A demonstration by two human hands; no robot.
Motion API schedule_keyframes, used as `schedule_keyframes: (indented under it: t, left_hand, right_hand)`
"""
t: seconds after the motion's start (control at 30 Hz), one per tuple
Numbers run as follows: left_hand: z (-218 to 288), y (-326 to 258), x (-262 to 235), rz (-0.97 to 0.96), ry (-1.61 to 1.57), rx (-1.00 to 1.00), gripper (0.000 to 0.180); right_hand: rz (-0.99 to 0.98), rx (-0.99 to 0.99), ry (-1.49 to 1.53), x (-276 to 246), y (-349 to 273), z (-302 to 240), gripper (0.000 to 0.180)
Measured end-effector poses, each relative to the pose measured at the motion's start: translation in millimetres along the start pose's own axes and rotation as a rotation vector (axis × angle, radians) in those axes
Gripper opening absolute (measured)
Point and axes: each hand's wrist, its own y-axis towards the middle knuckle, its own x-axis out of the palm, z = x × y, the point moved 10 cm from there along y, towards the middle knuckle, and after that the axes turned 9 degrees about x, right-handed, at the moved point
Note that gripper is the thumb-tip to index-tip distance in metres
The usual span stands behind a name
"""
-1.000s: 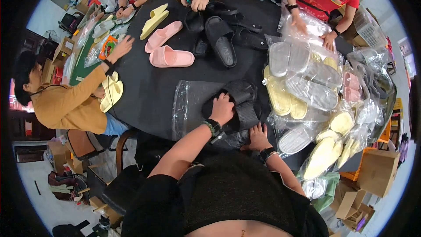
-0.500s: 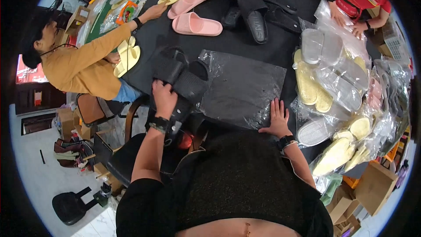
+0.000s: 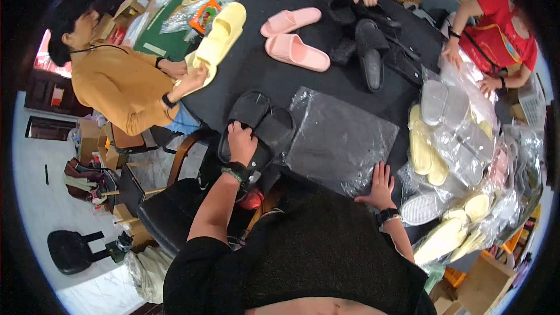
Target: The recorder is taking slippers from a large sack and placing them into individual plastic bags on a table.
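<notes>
My left hand (image 3: pixel 241 144) has its fingers closed over a black slide slipper (image 3: pixel 248 109) at the table's near edge. Its mate, another black slide slipper (image 3: pixel 275 131), lies against it on the right. Beside them a clear plastic bag (image 3: pixel 344 140) is spread flat, with the black tabletop showing through. My right hand (image 3: pixel 379 188) rests palm down at the bag's near right corner, fingers apart, holding nothing. What lies directly beneath the left palm is partly hidden.
A pile of bagged slippers (image 3: pixel 449 140) fills the table's right side. Pink slippers (image 3: pixel 297 52) and several black slippers (image 3: pixel 370 52) lie farther back. At left, a co-worker in a mustard top holds yellow slippers (image 3: pixel 219 41). A co-worker in red (image 3: pixel 493 41) handles plastic at far right.
The view has shifted, so the table sits lower and further right. The mustard-topped co-worker has drawn the far yellow slipper in beside the other. My hands stay at the slippers and bag corner.
</notes>
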Motion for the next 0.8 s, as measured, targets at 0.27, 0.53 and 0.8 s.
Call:
schedule_keyframes:
  t: [0.27, 0.53, 0.8]
  left_hand:
    - [-2.6, 125.1, -74.2, 0.276, 0.089, 0.11, 0.016]
    - [14.1, 174.8, -87.7, 0.392, 0.047, 0.2, 0.015]
    - [-24.6, 223.4, -105.9, 0.483, -0.063, 0.183, 0.012]
  right_hand:
    - [-0.034, 0.022, -0.02, 5.3, -0.3, 3.0, 0.153]
    - [0.001, 0.006, -0.024, 4.6, -0.4, 3.0, 0.154]
    - [-0.014, 0.006, -0.039, 7.8, -0.1, 3.2, 0.155]
